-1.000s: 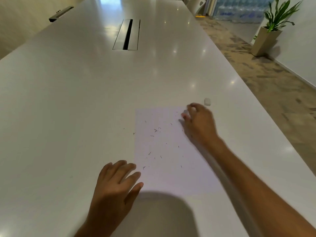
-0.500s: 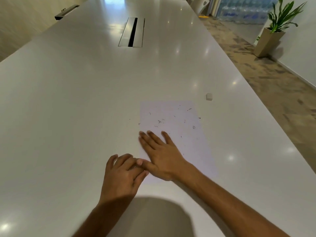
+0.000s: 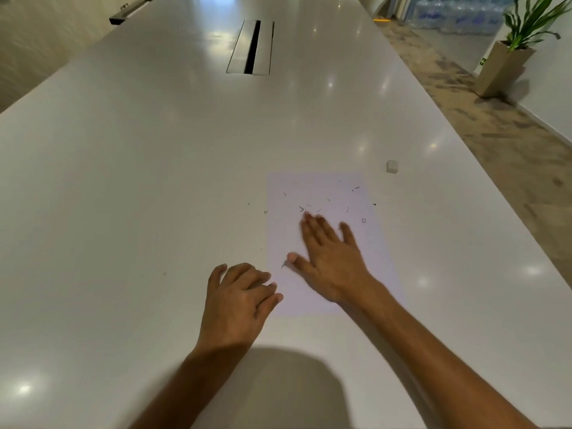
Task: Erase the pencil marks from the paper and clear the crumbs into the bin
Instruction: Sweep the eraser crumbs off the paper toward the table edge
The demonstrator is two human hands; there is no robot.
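The right hand lies flat with fingers straight on the white rectangular sheet of paper, grasping nothing. The left hand rests loosely curled at the paper's near left edge, fingertips touching it. Dark eraser crumbs dot the paper's far half. A small white eraser block sits beyond the paper's far right corner on the glossy white bench.
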